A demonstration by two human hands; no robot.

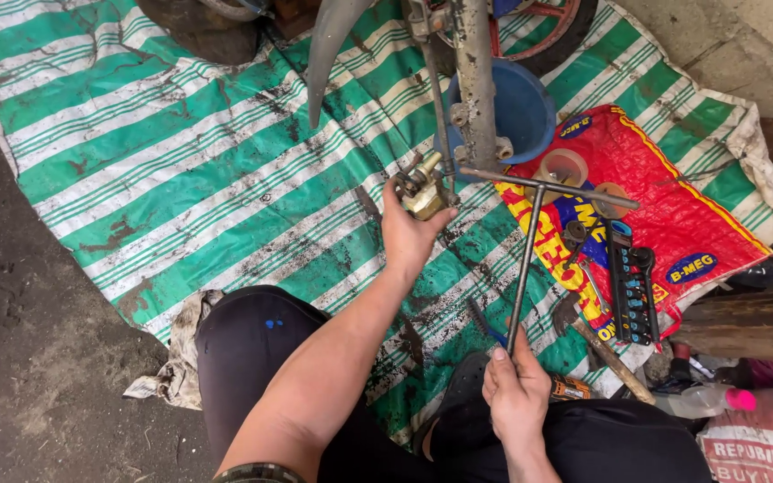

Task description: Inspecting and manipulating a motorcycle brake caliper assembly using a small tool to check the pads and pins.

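The brass-coloured fitting [424, 192] sits at the foot of the grey metal post [476, 85], gripped in the fingers of the left hand [409, 234]. The right hand [516, 394] is clenched round the lower end of the T-handle wrench [530, 241], whose crossbar lies just right of the fitting. Should the long wrench slip, it could strike the left fingers, or knock the socket rack [630, 286] lying farther right on the red sack [655, 197].
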